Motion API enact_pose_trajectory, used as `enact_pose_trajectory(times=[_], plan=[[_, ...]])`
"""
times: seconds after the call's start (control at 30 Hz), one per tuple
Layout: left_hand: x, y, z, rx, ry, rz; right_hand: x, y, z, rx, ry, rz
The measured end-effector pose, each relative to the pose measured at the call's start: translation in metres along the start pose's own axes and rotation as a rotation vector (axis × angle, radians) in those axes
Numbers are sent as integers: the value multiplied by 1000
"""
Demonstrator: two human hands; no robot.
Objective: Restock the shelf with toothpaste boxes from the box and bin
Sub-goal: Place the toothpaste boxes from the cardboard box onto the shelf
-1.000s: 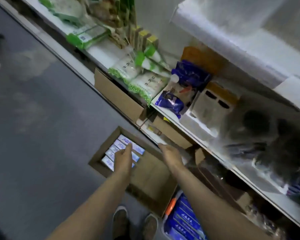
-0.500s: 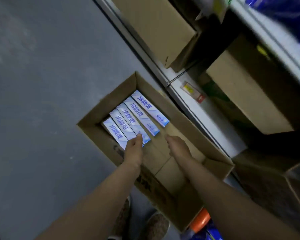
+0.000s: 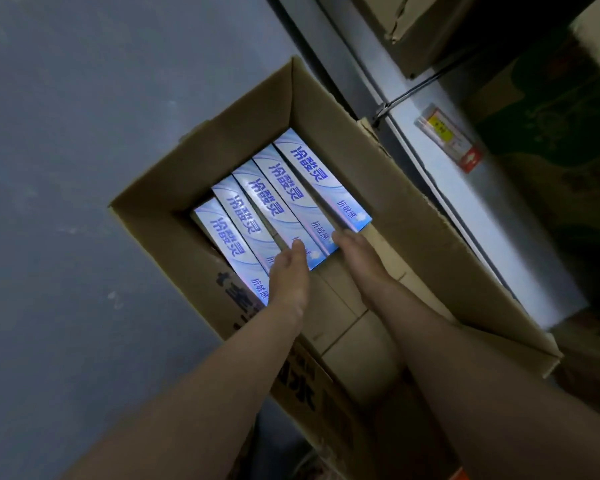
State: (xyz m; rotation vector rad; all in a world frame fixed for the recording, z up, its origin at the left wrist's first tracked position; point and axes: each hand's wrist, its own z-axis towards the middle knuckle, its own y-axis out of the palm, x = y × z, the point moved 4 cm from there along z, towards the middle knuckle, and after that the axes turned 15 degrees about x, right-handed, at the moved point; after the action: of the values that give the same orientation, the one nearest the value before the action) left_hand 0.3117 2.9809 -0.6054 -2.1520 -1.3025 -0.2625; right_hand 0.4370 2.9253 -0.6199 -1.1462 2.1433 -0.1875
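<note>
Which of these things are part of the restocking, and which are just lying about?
In the job: toothpaste boxes, cardboard box, left hand, right hand, shelf.
Lying about: yellow-and-red packet, other cartons.

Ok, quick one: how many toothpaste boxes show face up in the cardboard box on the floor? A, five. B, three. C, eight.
A: five toothpaste boxes lie side by side at the far end of the cardboard box, with the left hand and right hand reaching to their near ends.

Dim, soft overall; glare on toothpaste boxes [image 3: 278,209].
</note>
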Motion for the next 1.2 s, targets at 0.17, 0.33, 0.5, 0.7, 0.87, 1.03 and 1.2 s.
enact_pose_trajectory(times=[0.17,0.33,0.5,0.7,0.87,1.03,1.2], plan=[[4,16,4,-62,-51,-53,-1,2,7,8,-39,39],[0,22,16,-41,-158,-98,8,-9,4,105,-14,83],[4,5,1,30,-185,-142,0,-15,-19,31,-71,250],[18,-12,-20,-33,-228,-202,-6,-16,-46,211,-31,226],[29,-36,-50,-69,-326,-358,-24,-37,-88,316,0,279],[55,-64,-104,-140,-302,-393,-51,-76,-149,360,43,424],[100,-98,-183,-221,-230,-460,-103,-126,-221,440,27,567]])
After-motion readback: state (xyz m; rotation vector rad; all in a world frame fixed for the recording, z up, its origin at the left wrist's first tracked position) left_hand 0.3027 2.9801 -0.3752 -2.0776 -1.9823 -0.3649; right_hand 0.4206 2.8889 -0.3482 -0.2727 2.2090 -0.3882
